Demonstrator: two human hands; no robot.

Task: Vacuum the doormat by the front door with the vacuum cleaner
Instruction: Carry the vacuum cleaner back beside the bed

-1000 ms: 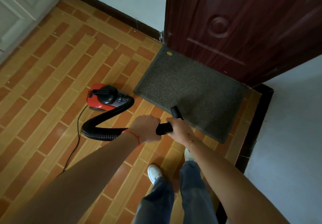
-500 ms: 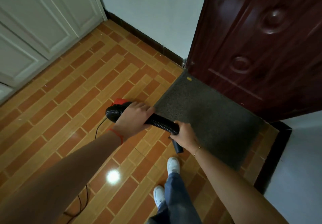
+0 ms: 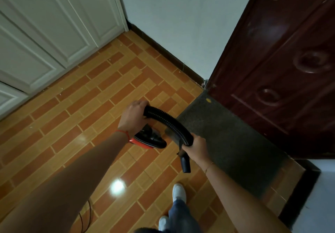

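The left hand (image 3: 133, 117) grips the far end of the black hose (image 3: 167, 122), the right hand (image 3: 196, 148) the near end — nozzle (image 3: 185, 163) pointing down. The red vacuum cleaner (image 3: 149, 139) sits below the left wrist, beside the doormat (image 3: 226, 138) — along the door (image 3: 282, 73).

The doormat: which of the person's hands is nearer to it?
Right. The right hand grips the hose at the doormat's near edge; the left hand holds the hose farther off, over the tiled floor.
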